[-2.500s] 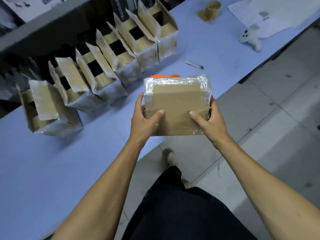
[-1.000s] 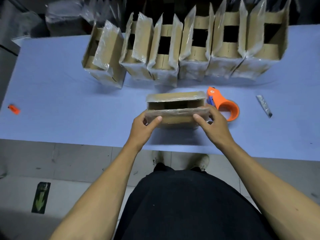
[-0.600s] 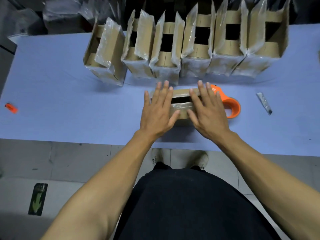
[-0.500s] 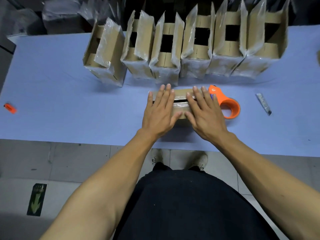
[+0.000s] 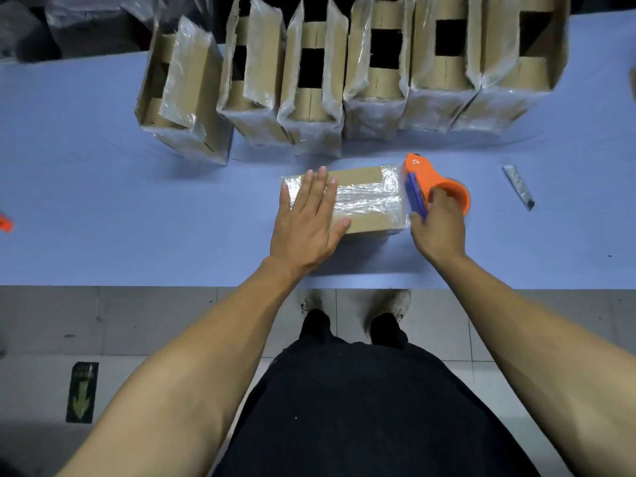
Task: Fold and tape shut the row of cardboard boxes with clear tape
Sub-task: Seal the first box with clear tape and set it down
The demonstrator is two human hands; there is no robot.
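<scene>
Six open boxes stand in a row at the back of the blue table, flaps up, all untaped as far as we can see. We have one closed box lying in front of the row, near the table's front edge. Our left hand lies flat on its left half, fingers straight, likely pinning the flaps down so the seam stays shut. Our right hand grips the orange tape dispenser at the box's right end; we judge the strip starts or ends there. Clear film on top is crinkled, so we can't tell fresh tape from wrap. Bare table left of the box gives room to pull across. A grey cutter lies well to the right, out of the path.
</scene>
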